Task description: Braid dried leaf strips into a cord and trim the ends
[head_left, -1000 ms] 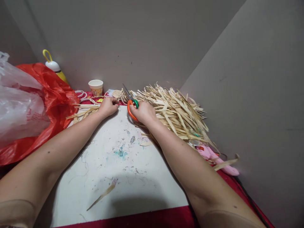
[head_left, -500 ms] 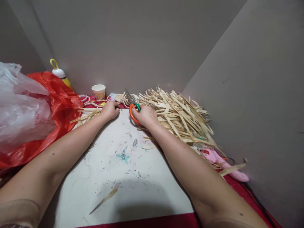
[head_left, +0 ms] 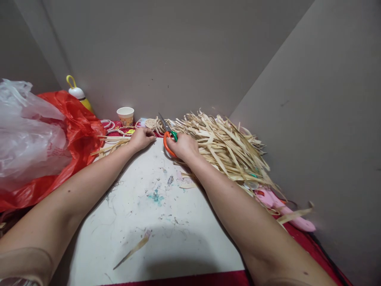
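A grey wall [head_left: 184, 51] stands behind the white board [head_left: 208, 234], and red cloth [head_left: 229, 278] shows along the board's near and far edges and to its right. The board itself carries dark specks, fine threads and a blue-green stain.

Left of the board, a red plastic bag [head_left: 85, 131] lies crumpled, with a whitish, translucent bag [head_left: 26, 143] over it. A heap of dry straw strips [head_left: 229, 147] spreads over the board's far right corner and past it. Right of the board lies a pink object [head_left: 297, 220], a loose strip across it.

The left hand [head_left: 143, 137] rests at the board's far edge, its fingers curled; whether they pinch anything I cannot tell. The right hand [head_left: 185, 147], above the far right part of the board, is clamped on the scissors [head_left: 167, 128], whose orange and green handles sit at the board's far edge; the blades are together, pointing beyond it.

Past the board's far left corner stands a bottle with a yellow loop; nearer the middle of that edge is a paper cup [head_left: 126, 118]. A small bunch of pale strips [head_left: 111, 143] lies across the board's far left corner, beside the left forearm. A flat woven coil [head_left: 151, 124] sits just beyond the far edge. One short strip [head_left: 133, 249] lies alone on the board's near part.
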Motion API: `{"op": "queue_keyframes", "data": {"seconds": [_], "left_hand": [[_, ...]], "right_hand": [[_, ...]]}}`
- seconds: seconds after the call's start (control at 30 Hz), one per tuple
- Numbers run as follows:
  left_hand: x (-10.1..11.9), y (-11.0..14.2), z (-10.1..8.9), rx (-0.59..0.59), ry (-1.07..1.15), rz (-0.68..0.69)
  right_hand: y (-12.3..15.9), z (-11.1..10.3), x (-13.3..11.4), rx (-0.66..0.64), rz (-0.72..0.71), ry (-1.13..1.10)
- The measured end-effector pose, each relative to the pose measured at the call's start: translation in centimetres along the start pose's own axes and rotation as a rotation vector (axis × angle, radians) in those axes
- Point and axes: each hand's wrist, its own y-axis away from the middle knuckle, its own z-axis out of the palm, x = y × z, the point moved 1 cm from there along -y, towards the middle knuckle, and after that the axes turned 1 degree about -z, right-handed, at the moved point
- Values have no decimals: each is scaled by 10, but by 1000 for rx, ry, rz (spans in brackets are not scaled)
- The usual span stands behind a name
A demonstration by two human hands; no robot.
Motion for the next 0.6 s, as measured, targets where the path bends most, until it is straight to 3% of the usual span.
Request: {"op": "queue_keyframes", "data": {"seconds": [0.6], "left_hand": [[1, 0, 2, 19, -70, 15]], "right_hand": [[2, -3, -3, -21, 23, 8]]}}
